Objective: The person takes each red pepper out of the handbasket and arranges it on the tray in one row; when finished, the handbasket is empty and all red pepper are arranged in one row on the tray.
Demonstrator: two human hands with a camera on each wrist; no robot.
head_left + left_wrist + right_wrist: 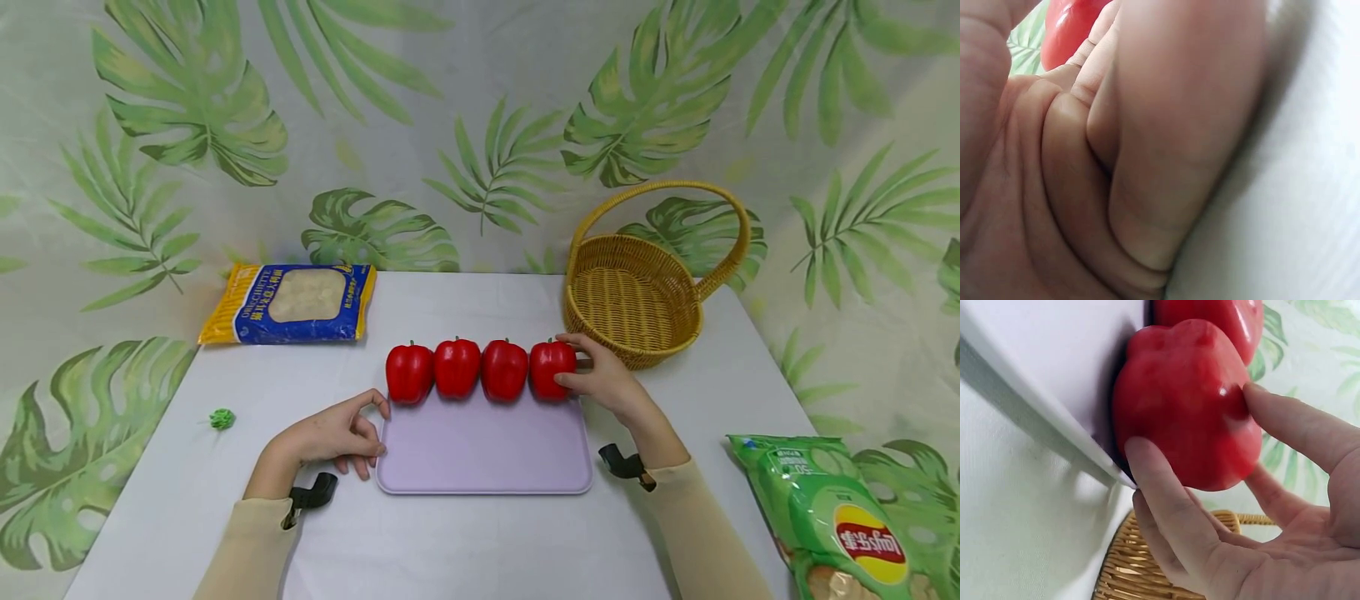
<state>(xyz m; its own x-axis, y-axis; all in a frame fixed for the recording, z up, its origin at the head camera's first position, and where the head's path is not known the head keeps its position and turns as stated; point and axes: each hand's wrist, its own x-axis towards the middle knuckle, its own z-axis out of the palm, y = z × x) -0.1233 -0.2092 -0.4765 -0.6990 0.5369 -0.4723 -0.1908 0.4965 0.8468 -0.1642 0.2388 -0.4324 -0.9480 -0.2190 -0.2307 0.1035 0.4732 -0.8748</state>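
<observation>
Four red bell peppers stand in a row along the far edge of a pale purple tray [483,450]. My right hand [603,375] grips the rightmost bell pepper [551,371], thumb and finger on two sides of it. Close up in the right wrist view, the fingertips press on the glossy skin of this bell pepper [1185,412], with a neighbouring pepper [1216,322] behind. My left hand [333,437] holds the tray's left rim, index fingertip and thumb at the edge. Its bent fingers [1179,125] fill the left wrist view and hide the tray.
A wicker basket [573,304] with a tall handle stands just behind my right hand. At the back left lies a blue and yellow orecchiette bag [356,304]. A small green object [221,418] sits left; a green chip bag [832,500] lies at the right edge.
</observation>
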